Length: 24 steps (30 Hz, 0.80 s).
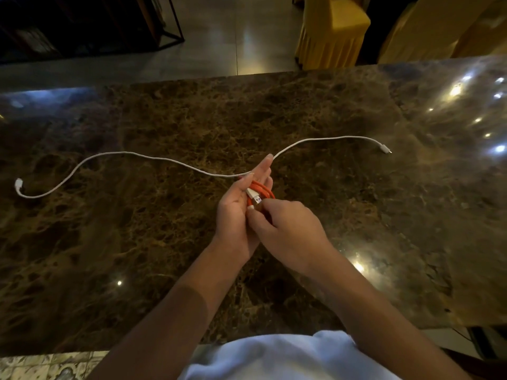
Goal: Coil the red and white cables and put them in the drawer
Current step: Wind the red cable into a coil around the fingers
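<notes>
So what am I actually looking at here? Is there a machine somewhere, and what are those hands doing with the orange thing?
There is no machine in this picture. A person wears a camera on the head, so you look down along both arms at the work.

The left hand is held palm up with its fingers mostly straight, and the red cable lies coiled across them, its loops bunched together. One metal plug shows on top of the coil. The right hand reaches in from the side and pinches the coil near that plug, apparently tidying the end.

The white cable is not coiled yet. It lies stretched in a long wave across the brown marble table, one plug far left, the other far right.

Beyond the table stand chairs in yellow covers. No drawer shows in this view.
</notes>
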Tool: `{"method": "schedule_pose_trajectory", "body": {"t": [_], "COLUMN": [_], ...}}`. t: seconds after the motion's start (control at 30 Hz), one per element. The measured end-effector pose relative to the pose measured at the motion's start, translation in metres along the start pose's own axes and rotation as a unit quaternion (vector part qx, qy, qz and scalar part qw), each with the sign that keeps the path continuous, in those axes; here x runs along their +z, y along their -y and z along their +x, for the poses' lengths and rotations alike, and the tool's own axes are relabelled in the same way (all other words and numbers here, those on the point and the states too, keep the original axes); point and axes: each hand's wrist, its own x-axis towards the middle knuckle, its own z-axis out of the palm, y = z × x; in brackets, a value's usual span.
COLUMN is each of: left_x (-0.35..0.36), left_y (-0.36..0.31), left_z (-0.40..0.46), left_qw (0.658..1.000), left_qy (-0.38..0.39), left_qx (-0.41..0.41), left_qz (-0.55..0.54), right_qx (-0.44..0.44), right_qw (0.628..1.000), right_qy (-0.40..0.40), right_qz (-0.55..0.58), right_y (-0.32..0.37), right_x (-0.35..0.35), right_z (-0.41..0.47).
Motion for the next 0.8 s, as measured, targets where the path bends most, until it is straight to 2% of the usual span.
{"method": "schedule_pose_trajectory", "body": {"t": [0.17,0.27,0.4,0.53,0.7,0.8], "left_x": [-0.004,-0.004,-0.016,-0.021,-0.017,-0.009], "left_y": [0.002,-0.008,-0.025,-0.029,-0.040,-0.039], "left_z": [0.004,0.003,0.011,0.013,0.017,0.016], "left_qw": [1.000,0.998,0.984,0.963,0.939,0.930], "left_qy": [-0.017,-0.005,-0.035,-0.047,-0.083,-0.080], "left_qx": [-0.006,-0.033,-0.054,-0.085,-0.077,-0.068], "left_qz": [-0.004,-0.050,-0.169,-0.252,-0.324,-0.353], "right_qx": [-0.012,-0.054,-0.069,-0.116,-0.160,-0.164], "right_qw": [0.999,0.998,0.994,0.987,0.979,0.974], "right_qy": [-0.053,0.009,0.084,0.105,0.126,0.136], "right_qz": [-0.005,0.033,0.013,-0.047,0.024,0.079], "right_y": [0.001,-0.007,-0.025,-0.034,-0.043,-0.044], "right_x": [0.011,0.002,-0.013,-0.024,-0.035,-0.034], "right_z": [-0.002,0.001,-0.002,-0.002,0.000,-0.005]}}
